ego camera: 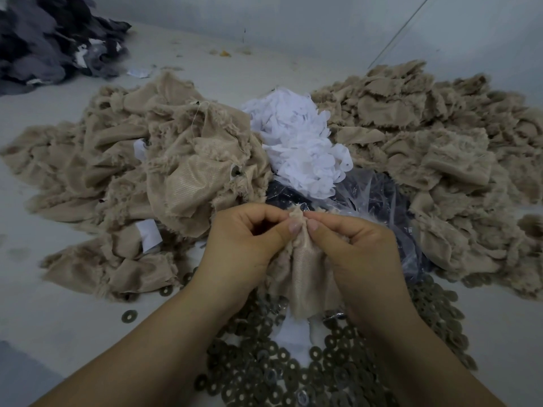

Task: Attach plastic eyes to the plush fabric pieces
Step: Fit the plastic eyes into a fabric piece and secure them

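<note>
A beige plush piece [305, 277] hangs between my hands over the middle of the floor, its smooth backing toward me. My left hand [246, 245] pinches its top edge from the left. From the right, my right hand [352, 245] pinches the same bunched edge, thumbs almost meeting. No plastic eye shows between the fingers. A clear plastic bag [379, 198] with dark contents, probably the eyes, lies just behind my hands. Metal washers [264, 362] are spread in a heap under my wrists.
A pile of larger beige plush pieces [164, 171] lies at the left, a pile of smaller ones [435, 148] at the right. White fabric circles [299, 142] are heaped between them. Dark grey fabric [50, 42] sits in the far left corner, by the wall.
</note>
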Motion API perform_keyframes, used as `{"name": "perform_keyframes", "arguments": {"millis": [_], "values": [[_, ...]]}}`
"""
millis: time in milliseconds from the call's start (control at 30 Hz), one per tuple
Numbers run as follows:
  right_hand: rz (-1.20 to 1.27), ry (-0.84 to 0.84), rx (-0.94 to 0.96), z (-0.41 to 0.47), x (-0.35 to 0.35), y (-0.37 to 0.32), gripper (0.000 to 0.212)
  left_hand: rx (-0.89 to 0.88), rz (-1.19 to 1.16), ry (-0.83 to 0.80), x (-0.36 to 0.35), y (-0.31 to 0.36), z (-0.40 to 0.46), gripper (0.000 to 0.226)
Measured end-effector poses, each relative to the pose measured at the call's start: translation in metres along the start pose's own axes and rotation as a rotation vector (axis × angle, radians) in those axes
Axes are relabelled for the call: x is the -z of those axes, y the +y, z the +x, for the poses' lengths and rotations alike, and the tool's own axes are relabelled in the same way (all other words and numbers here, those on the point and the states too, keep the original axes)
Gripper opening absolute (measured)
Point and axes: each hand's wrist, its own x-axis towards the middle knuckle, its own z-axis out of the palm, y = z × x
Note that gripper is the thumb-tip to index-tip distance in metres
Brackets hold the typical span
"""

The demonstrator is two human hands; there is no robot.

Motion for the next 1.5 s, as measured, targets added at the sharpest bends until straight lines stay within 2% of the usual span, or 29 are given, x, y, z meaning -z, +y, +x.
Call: {"name": "perform_keyframes", "arguments": {"millis": [100, 300, 367, 500, 633, 767, 867, 967, 1033, 1167, 1367, 1500], "values": [[0.035, 0.026, -0.027, -0.002, -0.002, -0.001, 0.017, -0.002, 0.032, 0.012, -0.001, -0.003, -0.001, 0.012], [0.025, 0.044, -0.056, -0.003, -0.003, -0.004, 0.015, -0.008, 0.117, 0.078, -0.005, -0.005, -0.003, 0.004], [0.014, 0.048, -0.059, -0.003, -0.003, -0.004, 0.014, -0.093, 0.171, 0.109, -0.006, -0.004, -0.005, 0.006], [-0.019, 0.03, -0.059, -0.004, -0.003, -0.005, 0.014, -0.413, 0.423, 0.098, -0.005, -0.002, -0.007, 0.021], [-0.12, 0.02, 0.015, -0.006, -0.003, -0.008, 0.017, -0.453, 0.522, 0.105, -0.005, 0.0, -0.006, 0.02], [-0.09, -0.012, 0.048, -0.006, -0.003, -0.008, 0.012, -0.532, 0.658, 0.062, -0.002, 0.001, -0.002, 0.018], [-0.029, -0.055, -0.003, -0.006, -0.002, -0.007, 0.011, -0.482, 0.619, 0.012, 0.001, 0.002, -0.001, 0.02], [0.111, -0.106, -0.136, -0.007, -0.002, -0.008, 0.013, -0.294, 0.463, -0.024, 0.004, 0.006, 0.0, 0.027], [0.153, -0.094, -0.18, -0.006, -0.003, -0.01, 0.015, -0.19, 0.376, -0.046, 0.005, 0.008, 0.0, 0.028], [0.137, -0.017, -0.185, -0.006, -0.003, -0.009, 0.013, -0.102, 0.275, -0.067, 0.005, 0.007, -0.003, 0.026], [0.106, 0.014, -0.147, -0.007, -0.005, -0.008, 0.012, -0.108, 0.201, 0.008, 0.003, 0.005, -0.006, 0.02], [0.065, 0.045, -0.151, -0.007, -0.004, -0.007, 0.011, -0.1, 0.122, 0.016, 0.004, 0.005, -0.008, 0.026]]}}
